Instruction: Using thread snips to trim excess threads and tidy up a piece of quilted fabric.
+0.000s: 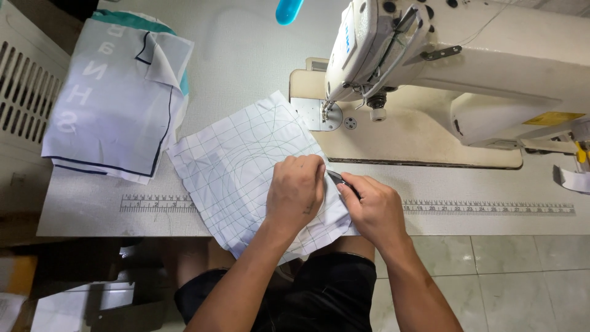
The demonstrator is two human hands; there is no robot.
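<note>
The left hand (296, 192) lies palm down on the cloth (246, 166), fingers curled close together and pressing the fabric's right edge to the table (246, 55). The right hand (375, 208) sits just beside it, its fingers bent in and pinched around a small dark tool (339, 180) whose tip points at the left fingertips; it looks like a snipper or seam ripper, though too little of it shows to be sure. The two hands nearly touch over the cloth's right edge.

The cloth is a white square with a thin grid and curved lines on it. It lies tilted on the table's near edge, one corner hanging over the person's lap, its far corner just short of the needle plate (314, 114).

Behind the hands stands a cream sewing machine (455, 55), its head above the plate and its base set in the table. To the left, well apart from the hands, lies a folded pile of white fabric (110, 98) with dark piping and a teal edge. A ruler strip (485, 208) runs along the table's front edge, partly covered by the cloth and hands. A blue object (287, 10) hangs at the top of the view.

The table is white and finely textured. Below it show pale floor tiles (522, 276) and the person's dark shorts (332, 289).
</note>
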